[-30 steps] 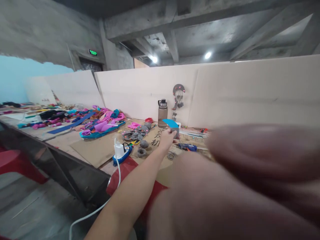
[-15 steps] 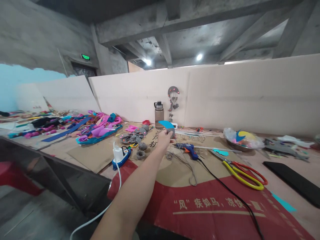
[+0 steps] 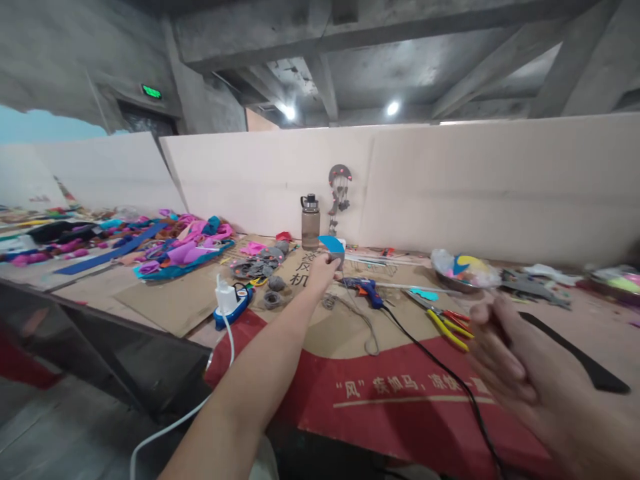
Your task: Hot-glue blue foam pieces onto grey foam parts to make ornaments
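Note:
My left hand (image 3: 323, 272) reaches out over the cardboard, thumb and fingers pinched on a small blue and grey felt piece (image 3: 332, 246). A thin grey cord (image 3: 369, 327) trails below it onto the cardboard. Just right of this hand lies a blue hot glue gun (image 3: 367, 291) with a black cable. My right hand (image 3: 510, 353), slightly blurred, is in the air at the right, its fingers loosely apart and nothing visible in them. It partly covers the red and yellow handles of the scissors (image 3: 447, 327) and a black phone (image 3: 575, 353).
A bottle (image 3: 311, 223) stands by the white partition, where a grey moon-shaped hanging (image 3: 340, 177) is fixed. A blue power strip (image 3: 234, 308) with a white plug sits left. Felt scraps (image 3: 187, 250) pile beyond it. A bowl (image 3: 463, 283) holds bagged pieces at the right.
My right hand has come into view from the right, over the scissors and phone. My left hand keeps its hold on the felt piece. The view has shifted slightly right.

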### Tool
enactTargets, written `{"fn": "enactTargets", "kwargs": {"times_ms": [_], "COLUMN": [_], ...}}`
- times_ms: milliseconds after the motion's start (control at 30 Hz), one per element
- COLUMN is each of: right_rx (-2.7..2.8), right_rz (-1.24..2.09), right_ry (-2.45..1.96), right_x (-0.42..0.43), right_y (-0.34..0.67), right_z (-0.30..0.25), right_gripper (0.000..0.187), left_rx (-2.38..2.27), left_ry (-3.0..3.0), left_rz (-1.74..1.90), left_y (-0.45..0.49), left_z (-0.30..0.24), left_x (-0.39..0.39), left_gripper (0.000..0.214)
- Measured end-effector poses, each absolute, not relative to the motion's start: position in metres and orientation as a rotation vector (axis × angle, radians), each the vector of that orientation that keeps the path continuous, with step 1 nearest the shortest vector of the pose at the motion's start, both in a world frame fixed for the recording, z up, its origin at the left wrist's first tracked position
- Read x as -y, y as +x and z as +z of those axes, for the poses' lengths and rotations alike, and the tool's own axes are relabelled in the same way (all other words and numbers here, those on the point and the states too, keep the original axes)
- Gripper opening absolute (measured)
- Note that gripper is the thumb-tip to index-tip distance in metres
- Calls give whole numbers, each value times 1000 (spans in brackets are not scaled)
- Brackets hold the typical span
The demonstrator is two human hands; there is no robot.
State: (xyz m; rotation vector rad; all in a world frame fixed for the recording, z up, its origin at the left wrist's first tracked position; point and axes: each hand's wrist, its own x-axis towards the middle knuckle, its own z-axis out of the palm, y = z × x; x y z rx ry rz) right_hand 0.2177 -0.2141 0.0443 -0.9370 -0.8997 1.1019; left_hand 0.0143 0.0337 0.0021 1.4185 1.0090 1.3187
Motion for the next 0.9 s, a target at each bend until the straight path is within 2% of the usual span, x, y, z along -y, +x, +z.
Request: {"fn": "enactTargets", "kwargs": {"times_ms": [133, 200, 367, 500, 700, 900], "right_rx": [563, 498, 597, 836, 1144, 1897], "right_rz": [1098, 1094, 987, 674, 441, -61], "right_ry": [-765, -715, -685, -1155, -1465, -1615], "right_x": [177, 162, 119, 77, 52, 54], "right_y": [239, 239, 233, 232, 229, 250], "right_z": [41, 36, 26, 7, -34, -57], "right_gripper": [45, 48, 39, 38, 15, 21], "left_rx": [-973, -960, -947, -912, -915, -949], "left_ry": [1430, 1418, 1377, 1306, 1300, 1147], "left_rz": [1314, 1310, 1330, 1324, 1330, 1396], "left_y": [16, 17, 21, 27, 32, 21], "left_z": [3, 2, 1, 2, -1, 1], "left_x": [-31, -30, -30, -24, -23, -29], "left_gripper": [9, 8, 7, 8, 9, 8]}}
